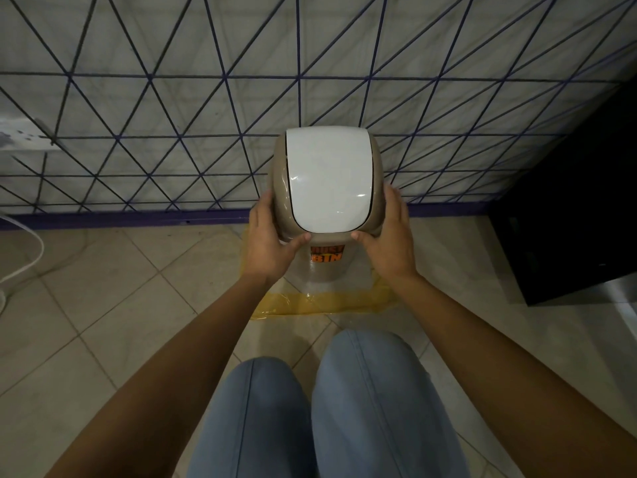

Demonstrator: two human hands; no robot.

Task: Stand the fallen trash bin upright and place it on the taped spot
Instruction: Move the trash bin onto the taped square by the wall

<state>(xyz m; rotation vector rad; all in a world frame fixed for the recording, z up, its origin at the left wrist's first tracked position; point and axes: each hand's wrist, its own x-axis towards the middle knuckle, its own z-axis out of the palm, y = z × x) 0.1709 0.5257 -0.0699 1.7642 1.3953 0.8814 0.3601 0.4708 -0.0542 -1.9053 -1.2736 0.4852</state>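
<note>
Beige plastic sits under both sets of fingers: the left hand [267,244] cups the left flank of the bin's domed top, fingers [265,205] spread along the side and thumb hooked over the near rim, while the right hand [386,241] mirrors it on the right flank, fingers [393,201] spread, thumb pressing the same rim. Between the two thumbs runs the white swing lid [329,181], curving up and away from them. Below the fingers the trash bin [325,267] drops almost straight down, its long axis upright, an orange label showing on the near face. Both hands look equally close; neither leads. Beneath and around the bin's base lies the yellow taped spot [327,301], its near strip on the tiled floor [103,288] just this side of the thumbs. Whether the base already rests on the floor is hidden. Judging by this, what remains is a straight downward settle and release. Beyond the fingers rises the patterned wall [172,98].
</note>
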